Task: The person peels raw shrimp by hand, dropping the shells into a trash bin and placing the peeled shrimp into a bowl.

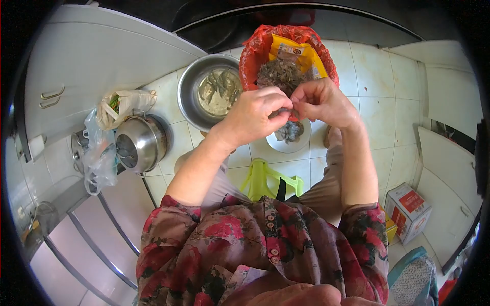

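Observation:
My left hand (259, 113) and my right hand (327, 102) meet at the fingertips, both closed in a pinch on a small shrimp that the fingers mostly hide. They are above the near rim of a bin lined with a red plastic bag (248, 61). Inside the bin lie a heap of shrimp shells (279, 75) and a yellow packet (306, 57). Beneath my hands, a white plate (292, 148) carries greyish peeled shrimp (290, 132). To the left, a metal basin (190, 104) holds several unpeeled shrimp (220, 84) in shallow liquid.
A green plastic stool (259, 178) is between my legs on the tiled floor (377, 120). At left are a steel pot (140, 143), a clear plastic bag (99, 166) and a cloth bag with greens (125, 107). A red-and-white box (408, 211) stands at right by the cabinets.

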